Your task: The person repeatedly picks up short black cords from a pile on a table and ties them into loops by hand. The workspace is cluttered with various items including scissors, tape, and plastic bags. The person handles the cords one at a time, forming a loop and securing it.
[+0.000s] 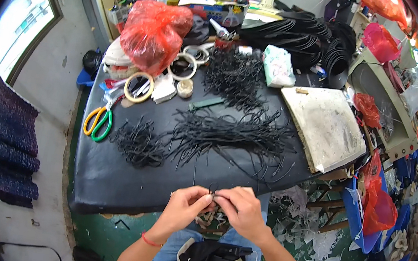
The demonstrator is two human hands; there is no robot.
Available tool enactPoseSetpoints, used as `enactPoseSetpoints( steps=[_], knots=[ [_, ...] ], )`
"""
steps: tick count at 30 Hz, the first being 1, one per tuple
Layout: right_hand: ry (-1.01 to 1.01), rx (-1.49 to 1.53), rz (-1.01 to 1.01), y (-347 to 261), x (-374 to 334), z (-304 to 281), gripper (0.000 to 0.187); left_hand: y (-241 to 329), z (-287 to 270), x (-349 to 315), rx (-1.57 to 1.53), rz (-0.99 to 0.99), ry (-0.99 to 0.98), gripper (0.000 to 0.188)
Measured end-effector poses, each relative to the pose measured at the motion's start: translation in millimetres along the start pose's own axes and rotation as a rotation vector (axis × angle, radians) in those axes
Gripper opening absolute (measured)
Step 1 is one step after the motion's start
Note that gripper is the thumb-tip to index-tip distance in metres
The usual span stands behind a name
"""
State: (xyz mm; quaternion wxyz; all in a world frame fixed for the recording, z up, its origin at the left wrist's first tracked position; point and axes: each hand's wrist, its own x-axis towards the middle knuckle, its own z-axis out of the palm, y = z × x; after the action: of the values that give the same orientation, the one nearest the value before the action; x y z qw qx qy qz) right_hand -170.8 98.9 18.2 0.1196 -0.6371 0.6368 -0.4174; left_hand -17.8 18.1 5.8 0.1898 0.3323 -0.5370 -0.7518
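At the table's near edge, my left hand (187,205) and my right hand (244,210) meet fingertip to fingertip, both closed in a pinch. Between them is a thin black strip (213,186), bent into a small loop above the fingers; its ends are hidden. Beyond my hands, a loose bundle of long black strips (234,135) lies across the black tabletop (126,189). Left of it sits a smaller pile of looped black strips (141,144). Farther back is a tangled black heap (235,77).
Scissors with yellow and green handles (101,123) lie at the table's left. Behind them are tape rings (139,87) and a red plastic bag (155,33). A worn pale board (324,127) rests at the right. Black coils (290,39) fill the back; scraps (321,249) litter the floor.
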Motion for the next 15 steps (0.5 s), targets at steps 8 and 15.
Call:
enactPoseSetpoints(
  steps=[8,15],
  knots=[
    [-0.026,0.342,0.288,-3.2,2.7,-4.5,0.009,9.1,3.6,1.6,-0.119,-0.102,-0.091,0.02],
    [0.012,0.421,0.374,4.6,2.8,0.7,0.009,7.1,7.1,4.3,-0.11,-0.081,-0.109,0.018]
  ],
)
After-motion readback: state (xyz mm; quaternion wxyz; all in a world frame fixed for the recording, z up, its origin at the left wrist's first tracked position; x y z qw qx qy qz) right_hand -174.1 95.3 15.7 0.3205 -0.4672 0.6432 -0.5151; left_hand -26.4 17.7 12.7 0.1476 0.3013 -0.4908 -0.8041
